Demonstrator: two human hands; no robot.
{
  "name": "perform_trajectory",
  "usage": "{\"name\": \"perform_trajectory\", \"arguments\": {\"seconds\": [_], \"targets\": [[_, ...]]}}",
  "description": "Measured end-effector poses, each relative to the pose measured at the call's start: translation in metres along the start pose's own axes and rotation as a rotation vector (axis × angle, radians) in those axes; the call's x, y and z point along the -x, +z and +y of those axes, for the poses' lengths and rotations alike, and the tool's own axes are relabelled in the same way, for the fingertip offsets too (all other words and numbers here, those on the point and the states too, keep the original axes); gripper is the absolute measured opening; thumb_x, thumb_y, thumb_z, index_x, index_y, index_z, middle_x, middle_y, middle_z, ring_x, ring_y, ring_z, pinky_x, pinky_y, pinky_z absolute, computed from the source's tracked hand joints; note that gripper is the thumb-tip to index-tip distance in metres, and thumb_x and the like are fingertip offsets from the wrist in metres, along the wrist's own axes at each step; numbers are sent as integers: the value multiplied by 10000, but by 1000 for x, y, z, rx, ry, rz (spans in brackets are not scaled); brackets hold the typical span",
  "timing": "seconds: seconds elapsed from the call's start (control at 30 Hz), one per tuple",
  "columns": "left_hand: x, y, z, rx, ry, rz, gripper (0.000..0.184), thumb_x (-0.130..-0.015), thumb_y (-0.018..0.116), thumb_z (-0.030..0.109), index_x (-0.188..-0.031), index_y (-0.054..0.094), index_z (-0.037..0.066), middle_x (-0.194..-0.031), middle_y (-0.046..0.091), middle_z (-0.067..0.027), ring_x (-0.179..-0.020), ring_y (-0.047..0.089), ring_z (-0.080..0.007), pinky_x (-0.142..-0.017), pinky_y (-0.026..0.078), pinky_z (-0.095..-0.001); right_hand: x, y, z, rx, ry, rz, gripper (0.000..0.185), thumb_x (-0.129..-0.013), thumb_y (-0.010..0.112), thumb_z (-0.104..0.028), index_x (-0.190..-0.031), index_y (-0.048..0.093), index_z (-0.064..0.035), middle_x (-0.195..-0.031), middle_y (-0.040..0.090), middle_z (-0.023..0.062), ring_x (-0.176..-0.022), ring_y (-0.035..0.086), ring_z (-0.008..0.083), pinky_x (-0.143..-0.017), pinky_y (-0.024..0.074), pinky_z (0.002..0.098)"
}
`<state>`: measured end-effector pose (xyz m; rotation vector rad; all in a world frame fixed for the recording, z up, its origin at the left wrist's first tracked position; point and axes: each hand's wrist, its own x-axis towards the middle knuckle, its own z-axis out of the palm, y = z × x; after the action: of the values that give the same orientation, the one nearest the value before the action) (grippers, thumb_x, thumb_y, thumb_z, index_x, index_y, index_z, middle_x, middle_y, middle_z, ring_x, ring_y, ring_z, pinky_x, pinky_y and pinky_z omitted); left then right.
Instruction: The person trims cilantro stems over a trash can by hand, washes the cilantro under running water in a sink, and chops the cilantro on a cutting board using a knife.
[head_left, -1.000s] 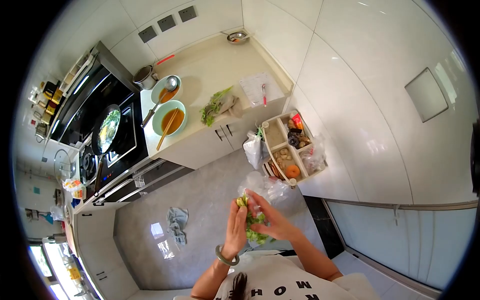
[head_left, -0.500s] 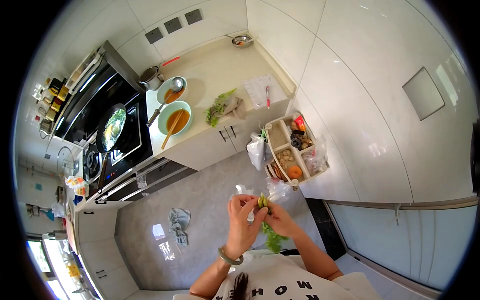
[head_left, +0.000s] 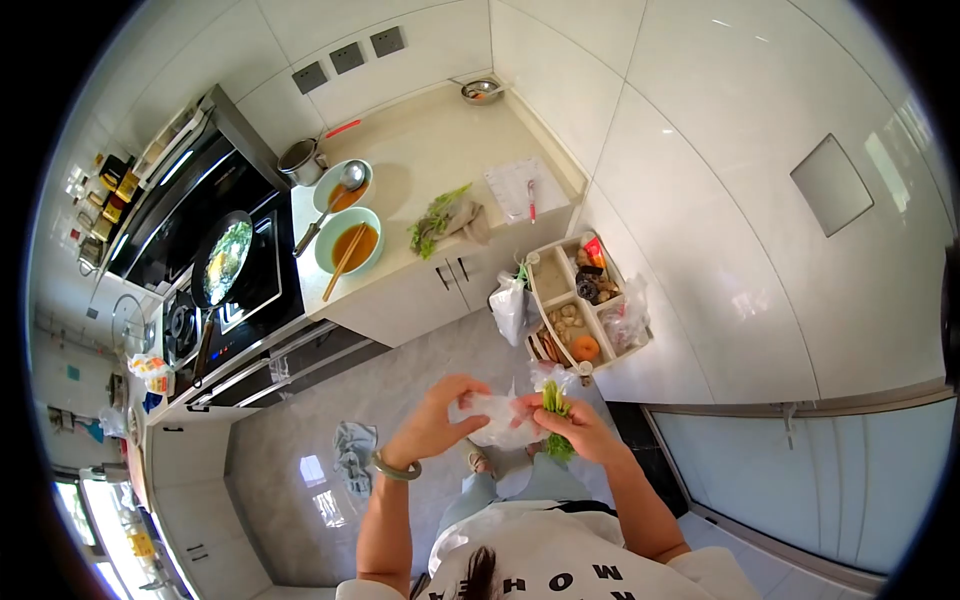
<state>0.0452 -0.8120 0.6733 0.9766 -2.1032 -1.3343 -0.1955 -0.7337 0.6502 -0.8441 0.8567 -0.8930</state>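
Observation:
My right hand is closed around a small bunch of leafy green herbs, stems up and leaves hanging below the fingers. Its fingertips touch the edge of a clear plastic bag between my hands. On the bag's other side, my left hand, with a bangle at the wrist, curves its fingers and thumb around the bag's edge. Both hands are in front of my body, above the floor. The bag's film partly hides the fingertips.
A rolling cart holds ginger, an orange fruit and packets. On the counter stand two bowls of brownish liquid, one bowl bearing chopsticks, beside more greens. A pan with food sits on the stove. A cloth lies on the floor.
My hands have moved apart. The left hand left the herbs and now holds the plastic bag's edge; the right keeps the herbs. The bag is now spread between them.

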Motion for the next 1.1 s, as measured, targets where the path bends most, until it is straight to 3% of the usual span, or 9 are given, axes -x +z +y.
{"name": "perform_trajectory", "arguments": {"seconds": [0.1, 0.23, 0.33, 0.4, 0.57, 0.63, 0.7, 0.83, 1.1], "targets": [[3, -11, 13, 26, -297, -49, 289, -763, 744, 80, -1022, 618, 49, -759, 523, -34, -664, 465, -132, -614, 417, -272, -2, -8, 5, -6, -34, 71, 295, -1002, 496, -179, -1201, 562, 28, -1092, 640, 65, -942, 552, 99, -838, 452, 249], [2, -6, 17, -92, -320, 154, 257, -800, 702, 59, -1049, 639, 66, -675, 463, -25, -607, 418, -108, -550, 369, -260, -7, -18, 9, 200, -248, 259, 246, -1008, 473, -163, -1143, 572, 17, -1059, 652, 77, -942, 586, 122, -849, 461, 265], [-1, -8, 17, -77, -343, 249, 272, -832, 646, 25, -1097, 658, 82, -745, 525, -65, -609, 480, -120, -556, 400, -274, 1, -23, 0, -42, -255, 298, 230, -1009, 469, -164, -1131, 568, 4, -1044, 652, 97, -908, 620, 163, -857, 485, 305], [-3, -8, 11, -242, -46, 374, 303, -862, 582, -5, -1143, 656, 78, -884, 594, -107, -620, 551, -137, -575, 448, -284, 6, -20, -12, -48, -260, 271, 219, -1009, 469, -168, -1120, 564, -4, -1002, 649, 103, -857, 632, 179, -820, 508, 322], [-16, -5, 47, -48, -124, 380, 358, -871, 568, -4, -1217, 615, 77, -1069, 618, -133, -652, 597, -192, -600, 498, -280, -1, 17, -35, -67, 88, -252, 222, -1007, 475, -196, -1143, 555, -39, -827, 597, 38, -656, 525, 78, -596, 441, 222], [-21, -5, 54, -83, -115, 348, 390, -873, 568, 1, -1253, 595, 85, -1113, 622, -131, -655, 598, -204, -598, 506, -279, -14, 33, -32, -59, 91, -250, 222, -1009, 467, -213, -1135, 554, -51, -800, 577, 25, -622, 490, 64, -560, 404, 210], [-24, -5, 57, -411, 251, 360, 515, -824, 639, 42, -1317, 561, 171, -1270, 576, -120, -684, 614, -210, -581, 516, -285, -30, 39, -17, -102, 51, -134, 228, -1006, 464, -266, -1105, 554, -81, -725, 527, -4, -533, 424, 50, -472, 328, 203], [-6, 0, 84, -696, 97, 127, 679, -686, 753, 143, -1316, 563, 313, -1484, 370, -125, -745, 630, -188, -575, 534, -305, -45, 29, 2, -216, 109, -11, 217, -978, 522, -281, -1069, 557, -88, -664, 512, -1, -459, 394, 65, -414, 293, 219], [27, 27, 65, -694, 122, 231, 539, -692, 783, 113, -1210, 649, 182, -1463, 357, -240, -886, 648, -231, -631, 565, -325, -49, 28, -15, -717, -156, 159, 187, -968, 533, -214, -1106, 551, -89, -785, 571, 24, -545, 464, 91, -450, 340, 217]]}}
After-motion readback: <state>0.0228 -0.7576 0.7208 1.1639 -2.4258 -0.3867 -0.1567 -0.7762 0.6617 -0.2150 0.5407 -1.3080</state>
